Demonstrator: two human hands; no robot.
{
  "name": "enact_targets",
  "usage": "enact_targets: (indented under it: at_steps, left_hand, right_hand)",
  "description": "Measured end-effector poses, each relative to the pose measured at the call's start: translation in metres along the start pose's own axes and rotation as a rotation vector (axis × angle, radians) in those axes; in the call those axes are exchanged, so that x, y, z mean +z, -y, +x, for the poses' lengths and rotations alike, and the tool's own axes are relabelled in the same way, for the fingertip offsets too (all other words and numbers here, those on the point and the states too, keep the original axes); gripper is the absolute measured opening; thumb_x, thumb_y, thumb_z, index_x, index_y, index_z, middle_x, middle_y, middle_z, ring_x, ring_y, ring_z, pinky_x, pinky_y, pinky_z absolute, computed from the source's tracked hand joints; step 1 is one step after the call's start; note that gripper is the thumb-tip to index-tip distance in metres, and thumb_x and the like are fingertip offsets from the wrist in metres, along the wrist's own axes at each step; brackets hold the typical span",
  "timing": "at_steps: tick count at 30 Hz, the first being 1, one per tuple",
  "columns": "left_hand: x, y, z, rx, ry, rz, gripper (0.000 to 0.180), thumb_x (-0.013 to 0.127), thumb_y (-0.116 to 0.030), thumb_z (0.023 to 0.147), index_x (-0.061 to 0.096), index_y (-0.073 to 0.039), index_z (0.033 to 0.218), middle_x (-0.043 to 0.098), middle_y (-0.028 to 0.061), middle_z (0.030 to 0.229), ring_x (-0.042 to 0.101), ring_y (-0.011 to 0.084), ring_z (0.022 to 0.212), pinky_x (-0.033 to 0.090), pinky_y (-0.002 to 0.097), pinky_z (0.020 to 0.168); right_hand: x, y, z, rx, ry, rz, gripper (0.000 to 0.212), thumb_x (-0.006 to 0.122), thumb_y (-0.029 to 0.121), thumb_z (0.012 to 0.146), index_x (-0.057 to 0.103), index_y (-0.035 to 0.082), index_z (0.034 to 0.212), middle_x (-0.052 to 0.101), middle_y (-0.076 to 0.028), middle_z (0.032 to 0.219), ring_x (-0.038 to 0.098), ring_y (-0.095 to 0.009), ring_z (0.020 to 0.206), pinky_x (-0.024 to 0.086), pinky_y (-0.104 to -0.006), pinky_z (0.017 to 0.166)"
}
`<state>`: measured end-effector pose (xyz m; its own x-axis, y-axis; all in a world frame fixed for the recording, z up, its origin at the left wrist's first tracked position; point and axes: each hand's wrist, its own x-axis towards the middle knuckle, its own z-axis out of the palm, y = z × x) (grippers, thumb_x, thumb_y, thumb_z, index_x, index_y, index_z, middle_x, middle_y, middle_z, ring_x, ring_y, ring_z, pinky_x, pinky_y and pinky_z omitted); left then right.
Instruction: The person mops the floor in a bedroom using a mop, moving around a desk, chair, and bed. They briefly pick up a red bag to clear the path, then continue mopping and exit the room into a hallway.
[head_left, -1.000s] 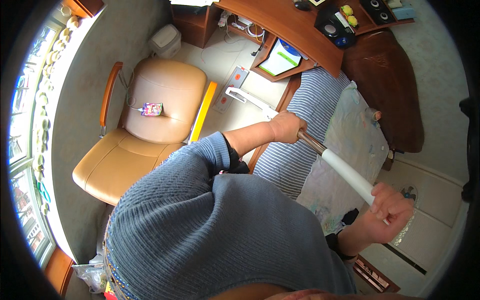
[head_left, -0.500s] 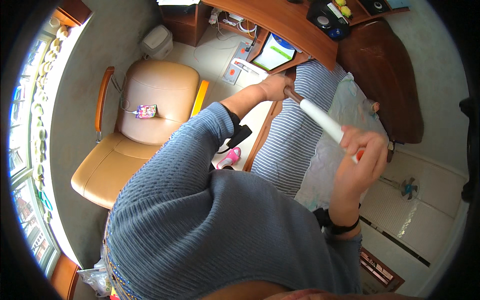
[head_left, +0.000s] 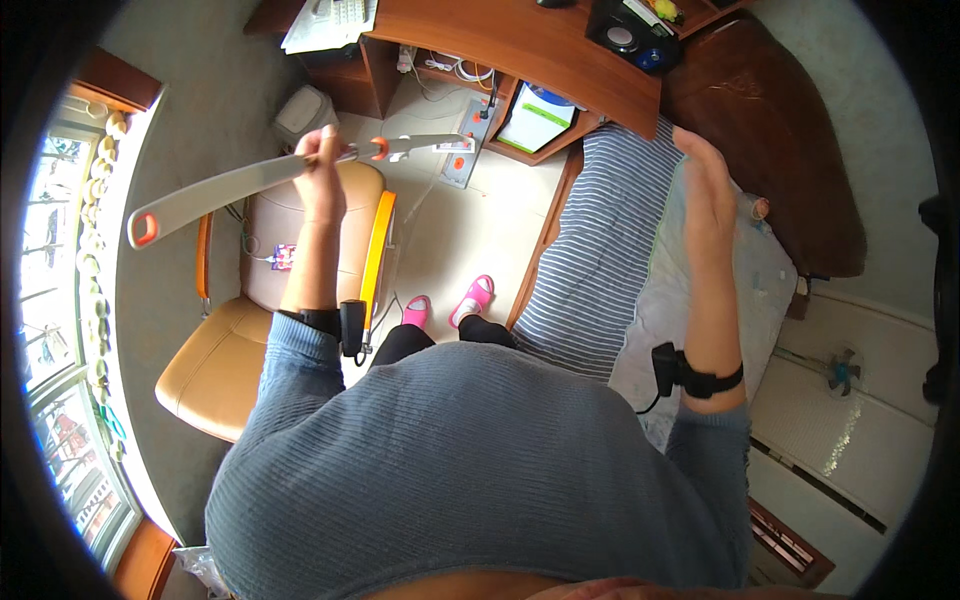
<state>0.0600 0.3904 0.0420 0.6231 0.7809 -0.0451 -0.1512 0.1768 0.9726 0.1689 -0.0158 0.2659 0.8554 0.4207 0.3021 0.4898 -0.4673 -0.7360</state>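
My left hand (head_left: 323,180) is closed around a long grey-handled pole (head_left: 225,188), held up over the chair. Its thick handle slants down toward the window side and ends in an orange-rimmed hanging hole. Beyond my hand the thinner shaft has an orange collar and a narrow pale piece at its far end, reaching across the floor; what kind of head this is I cannot make out. My right hand (head_left: 708,185) is off the pole, raised above the bed's edge with its fingers stretched out and nothing seen in it.
A tan armchair (head_left: 205,365) with a small colourful packet (head_left: 284,257) stands at left. A grey power strip (head_left: 463,150) lies on the floor by the wooden desk (head_left: 480,40). At right is a bed with a striped cover (head_left: 590,260). A fan (head_left: 843,372) stands beyond it.
The pole has swung from over the bed to the left, above the chair, in my left hand. My right hand has let go of its handle end and opened.
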Motion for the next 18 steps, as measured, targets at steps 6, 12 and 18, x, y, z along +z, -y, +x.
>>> enact_targets:
  at_steps: [6, 12, 18]
  left_hand:
    - [0.036, 0.006, 0.007, 0.024, 0.033, -0.158, 0.012, 0.066, -0.015, 0.100, 0.062, -0.005, 0.094, 0.060, 0.0026, 0.080, 0.056, 0.0122, 0.076, 0.051, 0.0308, 0.077]
    - [0.041, -0.009, 0.027, -0.021, 0.057, -0.121, 0.012, 0.064, -0.015, 0.101, 0.062, -0.005, 0.096, 0.057, 0.0022, 0.080, 0.056, 0.0136, 0.077, 0.053, 0.0326, 0.081]
    - [-0.014, -0.007, 0.077, -0.014, -0.166, -0.143, 0.006, 0.063, -0.007, 0.097, 0.064, -0.003, 0.094, 0.055, 0.0014, 0.078, 0.054, 0.0142, 0.074, 0.050, 0.0294, 0.077]
  right_hand:
    - [0.011, -0.118, 0.076, 0.036, 0.065, -0.122, 0.042, 0.061, 0.033, 0.100, 0.065, 0.002, 0.127, 0.063, -0.018, 0.131, 0.059, -0.031, 0.121, 0.046, -0.0405, 0.103]
    - [0.074, -0.232, 0.181, 0.022, 0.220, -0.421, 0.055, 0.059, 0.046, 0.099, 0.062, 0.003, 0.133, 0.059, -0.021, 0.138, 0.056, -0.036, 0.127, 0.046, -0.0429, 0.105]
    - [0.171, -0.330, 0.276, 0.070, 0.328, -0.695, 0.063, 0.053, 0.054, 0.100, 0.054, 0.009, 0.144, 0.052, -0.018, 0.147, 0.048, -0.036, 0.136, 0.042, -0.0465, 0.111]
